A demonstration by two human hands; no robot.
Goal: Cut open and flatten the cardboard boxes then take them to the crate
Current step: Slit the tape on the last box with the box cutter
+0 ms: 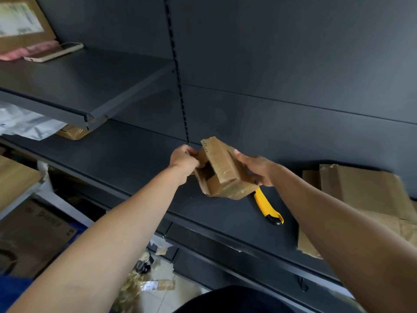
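Observation:
A small brown cardboard box (222, 171), taped and partly open on its left end, is held just above the dark shelf (135, 159). My left hand (184, 159) grips a flap at the box's left side. My right hand (257, 169) holds the box's right side. A yellow and black utility knife (267, 207) lies on the shelf just under and to the right of the box, untouched. Flattened cardboard (361, 199) lies stacked on the shelf at the right.
An upper shelf (79, 86) at the left carries a phone (54, 51), a pink item and a labelled cardboard box. A white plastic bag (24, 123) and another box sit beneath it. Boxes and scraps lie on the floor at lower left.

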